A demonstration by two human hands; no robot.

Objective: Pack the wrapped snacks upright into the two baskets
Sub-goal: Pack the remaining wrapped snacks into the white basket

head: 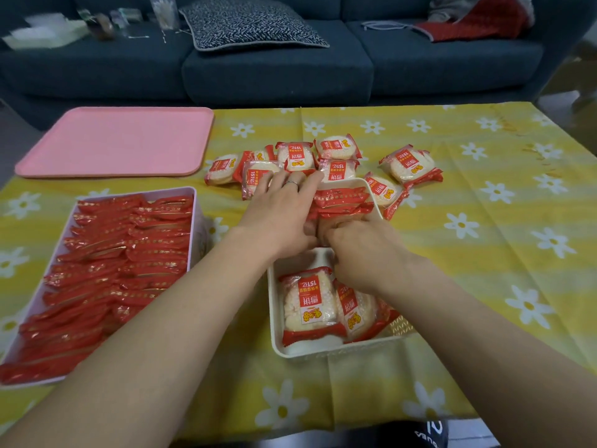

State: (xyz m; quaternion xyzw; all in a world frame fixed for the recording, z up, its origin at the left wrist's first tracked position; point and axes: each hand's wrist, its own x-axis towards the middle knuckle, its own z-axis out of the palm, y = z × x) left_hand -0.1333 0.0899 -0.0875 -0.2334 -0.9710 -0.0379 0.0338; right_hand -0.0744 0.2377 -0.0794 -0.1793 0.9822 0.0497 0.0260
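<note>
Snacks in red-and-clear wrappers are seen from the head camera in three places: packed on edge in the left basket [193, 221] near the table's left edge, which looks full; loose in a heap [323, 163] toward the middle of the table; and in the cream basket [274, 305] near the front edge, where a short upright row [342, 202] stands at its far end and two packets [310, 305] lie tilted at its near end. The left hand [281, 215] is laid over the row with fingers spread and flat; the right hand [361, 250] is curled over a packet in the basket's middle, though whether it is pinched cannot be told. The row is best braced by the left hand while each new packet is slid in on edge against it; the tilted pair probably needs standing up; a gap left unsupported could let the row topple. A pink tray [116, 140] sits at the far left corner.
</note>
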